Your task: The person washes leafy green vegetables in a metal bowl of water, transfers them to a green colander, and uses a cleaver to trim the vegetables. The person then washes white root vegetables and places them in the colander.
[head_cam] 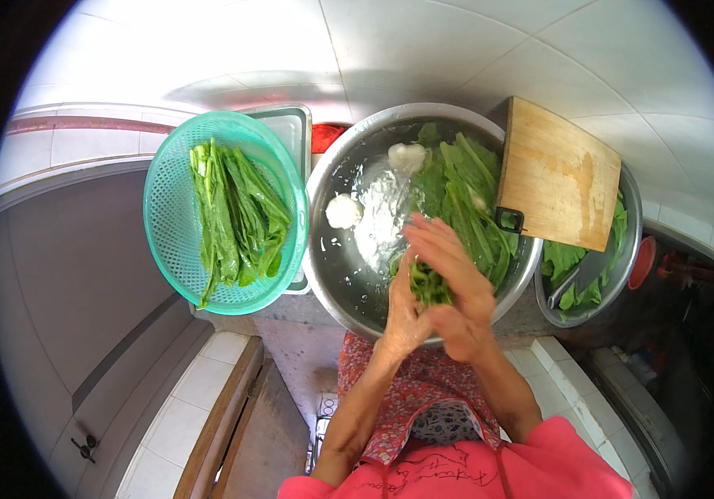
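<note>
A large metal basin (357, 312) of water stands before me, with leafy greens (466, 193) on its right side. Two white lumps (344, 211), perhaps cauliflower or garlic, float at its left and top. Over the basin's near part, my left hand (405, 309) and my right hand (460, 287) face each other around a small bunch of greens (429, 284). Both hands appear to touch the bunch; the moving right one is slightly blurred. Left of the basin, a green plastic colander (167, 218) holds wet long-leaf greens (235, 215).
A wooden cutting board (563, 174) rests across the basin's right rim and a smaller metal basin (631, 249) with greens and a knife (587, 271). A metal tray (298, 125) lies partly under the colander. A tiled wall (432, 43) rises behind.
</note>
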Tool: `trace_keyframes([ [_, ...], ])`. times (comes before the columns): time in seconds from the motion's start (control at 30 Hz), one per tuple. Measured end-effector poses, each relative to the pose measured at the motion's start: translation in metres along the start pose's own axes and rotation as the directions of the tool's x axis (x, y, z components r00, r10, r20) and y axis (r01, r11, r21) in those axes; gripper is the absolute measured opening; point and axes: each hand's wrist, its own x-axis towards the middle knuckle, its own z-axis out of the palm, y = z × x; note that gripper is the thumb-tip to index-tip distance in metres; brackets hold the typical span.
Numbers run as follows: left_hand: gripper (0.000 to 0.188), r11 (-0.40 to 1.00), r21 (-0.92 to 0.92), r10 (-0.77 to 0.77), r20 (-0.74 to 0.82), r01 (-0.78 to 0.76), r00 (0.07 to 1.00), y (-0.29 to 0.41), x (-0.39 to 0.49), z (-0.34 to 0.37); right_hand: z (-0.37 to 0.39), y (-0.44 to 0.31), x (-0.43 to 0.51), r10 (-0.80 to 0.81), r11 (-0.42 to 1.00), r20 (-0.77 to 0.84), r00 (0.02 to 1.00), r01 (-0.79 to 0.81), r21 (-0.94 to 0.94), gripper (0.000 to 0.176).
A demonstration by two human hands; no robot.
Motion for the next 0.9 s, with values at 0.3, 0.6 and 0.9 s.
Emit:
trace_keyframes([
  [0.3, 0.042, 0.869, 0.308, 0.391, 0.055, -0.388, 0.919, 0.05, -0.003, 0.013, -0.052, 0.06, -0.041, 0.692, 0.7, -0.245, 0.678, -0.714, 0.0, 0.033],
  [0.6, 0.033, 0.985, 0.135, 0.147, -0.322, -0.109, 0.935, 0.138, -0.002, -0.009, -0.029, 0.14, -0.076, 0.699, 0.49, -0.173, 0.693, -0.641, -0.59, 0.065],
  [0.9, 0.047, 0.782, 0.593, 0.344, -0.669, 0.193, 0.659, 0.224, 0.061, -0.182, -0.002, 0.123, -0.078, 0.699, 0.673, 0.01, 0.715, -0.654, -0.345, 0.073],
])
